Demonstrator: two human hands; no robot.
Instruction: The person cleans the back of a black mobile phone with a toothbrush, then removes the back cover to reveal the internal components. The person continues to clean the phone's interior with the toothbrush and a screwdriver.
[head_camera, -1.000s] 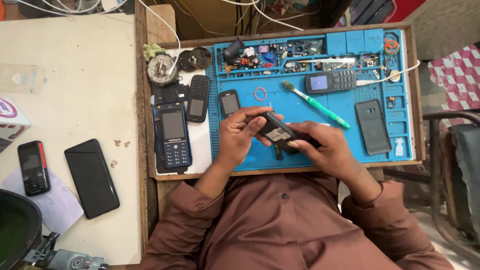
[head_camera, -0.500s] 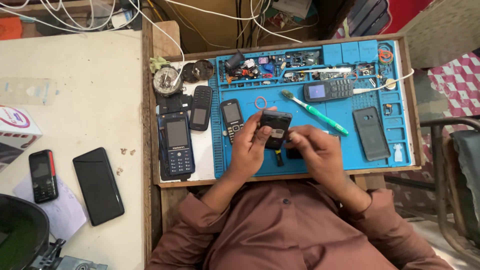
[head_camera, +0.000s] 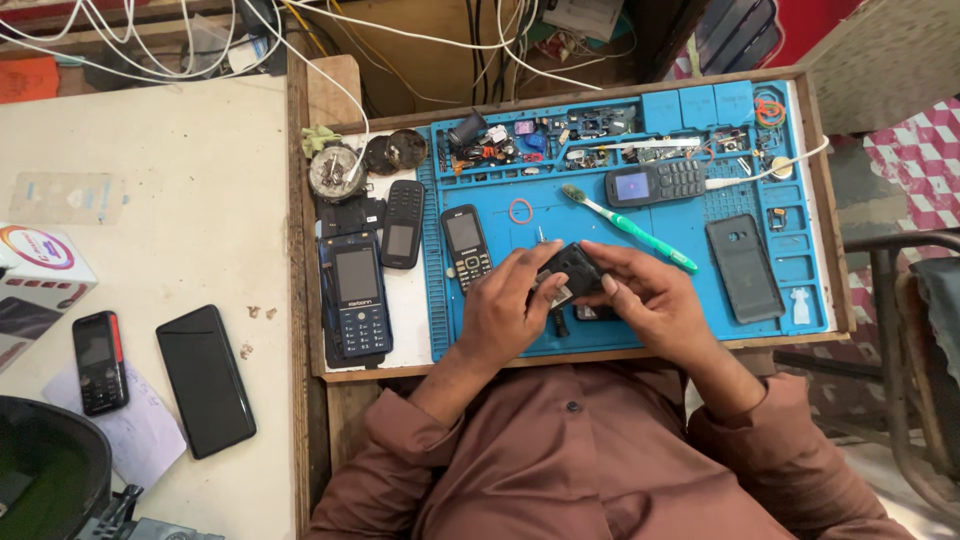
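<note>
At the centre of the frame, the left hand (head_camera: 515, 305) and the right hand (head_camera: 650, 298) together gripped a small black phone (head_camera: 572, 268) just above the blue work mat (head_camera: 690, 300). A green toothbrush (head_camera: 630, 229) lay just beyond the right hand's fingers, a black keypad phone (head_camera: 467, 246) beside the left, and a dark back cover (head_camera: 744, 268) toward the right.

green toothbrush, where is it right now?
Head view: the green toothbrush lies diagonally on the blue mat, just beyond the right hand, below the grey keypad phone.
</note>
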